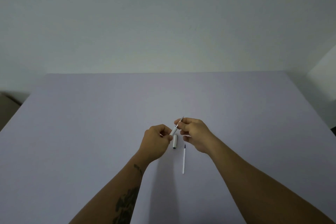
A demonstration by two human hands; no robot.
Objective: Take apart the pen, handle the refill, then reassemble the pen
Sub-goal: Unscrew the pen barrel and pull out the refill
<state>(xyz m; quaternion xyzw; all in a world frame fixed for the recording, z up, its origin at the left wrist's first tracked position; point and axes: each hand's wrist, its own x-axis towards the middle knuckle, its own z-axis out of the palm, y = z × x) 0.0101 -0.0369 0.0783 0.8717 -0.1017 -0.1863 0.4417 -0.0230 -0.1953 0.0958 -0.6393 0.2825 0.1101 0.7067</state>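
The fingers of the left hand [156,140] pinch the white end of a thin white pen body with a silver tip [176,127]. The fingers of the right hand [195,132] grip its silver end. It sits tilted in the middle of the frame. Just below it, a short white cap [175,141] lies on the pale purple tabletop [91,132]. A long thin white refill with a dark tip [184,159] lies beside the cap, lower right.
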